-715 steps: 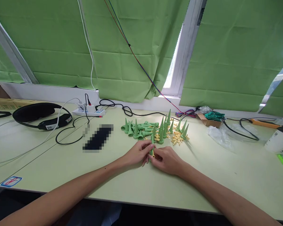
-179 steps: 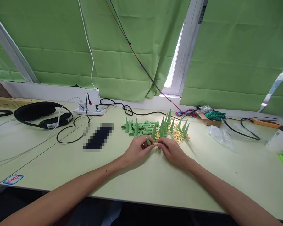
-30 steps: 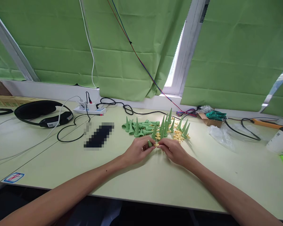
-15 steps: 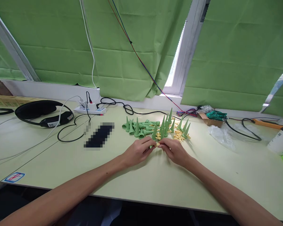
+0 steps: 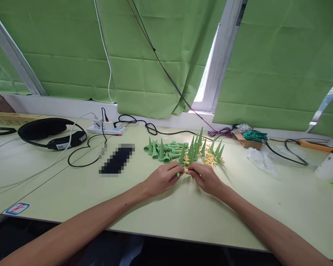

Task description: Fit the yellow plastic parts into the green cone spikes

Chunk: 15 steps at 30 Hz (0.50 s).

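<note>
My left hand [image 5: 162, 179] is closed on a green cone piece [image 5: 178, 174], whose tip pokes out between the fingers. Close beside it, my right hand [image 5: 207, 178] pinches a small yellow piece [image 5: 186, 170] between thumb and forefinger. The fingertips of both hands nearly meet, and they hide most of the two pieces. Just beyond the hands, several green cones [image 5: 161, 150] stand upright or lie on the table. A pile of small yellow pieces [image 5: 210, 159] lies to the right among more upright green cones [image 5: 219, 155].
On the pale table [image 5: 155, 218], a black headset-like device [image 5: 55, 136], a power strip [image 5: 107, 128] and cables lie left. A blurred dark rectangle [image 5: 117, 159] is nearer. Right are a small cardboard box [image 5: 248, 142], clear plastic bags [image 5: 259, 160] and a white container [image 5: 331, 166].
The green cone piece in my left hand has shifted slightly, so its tip points a little differently between the fingers. Both hands stay in nearly the same place.
</note>
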{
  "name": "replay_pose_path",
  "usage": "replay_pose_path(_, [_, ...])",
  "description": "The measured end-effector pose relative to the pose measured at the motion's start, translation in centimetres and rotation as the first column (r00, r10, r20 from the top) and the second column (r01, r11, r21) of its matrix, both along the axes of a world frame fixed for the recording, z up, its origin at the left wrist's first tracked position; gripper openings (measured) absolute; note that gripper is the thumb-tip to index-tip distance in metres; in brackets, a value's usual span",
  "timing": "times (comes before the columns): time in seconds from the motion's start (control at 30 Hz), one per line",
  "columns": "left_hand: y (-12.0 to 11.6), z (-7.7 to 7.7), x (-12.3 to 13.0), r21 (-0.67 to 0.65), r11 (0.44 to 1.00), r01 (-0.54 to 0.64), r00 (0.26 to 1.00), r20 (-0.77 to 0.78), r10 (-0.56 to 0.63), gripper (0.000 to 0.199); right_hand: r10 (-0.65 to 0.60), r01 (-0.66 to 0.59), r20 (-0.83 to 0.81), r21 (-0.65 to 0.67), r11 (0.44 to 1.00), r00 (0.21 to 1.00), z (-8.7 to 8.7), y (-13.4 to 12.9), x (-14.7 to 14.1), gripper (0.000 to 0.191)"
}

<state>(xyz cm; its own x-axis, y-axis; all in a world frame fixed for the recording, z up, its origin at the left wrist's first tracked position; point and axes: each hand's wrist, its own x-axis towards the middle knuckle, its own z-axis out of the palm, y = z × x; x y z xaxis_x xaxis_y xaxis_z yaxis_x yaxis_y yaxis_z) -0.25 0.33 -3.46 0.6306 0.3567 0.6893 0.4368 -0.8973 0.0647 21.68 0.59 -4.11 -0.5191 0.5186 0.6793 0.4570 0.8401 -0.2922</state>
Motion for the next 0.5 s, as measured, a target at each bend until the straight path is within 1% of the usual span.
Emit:
replay_pose_path(0.33, [-0.11,0.16,0.04,-0.022,1.000,-0.007,1.000,-0.018,0.007,0.016,-0.001,0.001,0.025,-0.008,1.000,1.000,-0.15,-0.02,0.05,0.025])
replay_pose_path(0.5, [-0.12,0.13,0.02,-0.012,1.000,0.002,1.000,-0.018,-0.003,0.017,-0.007,0.007,0.037,-0.014,1.000,0.999,-0.28,0.01,0.04,0.026])
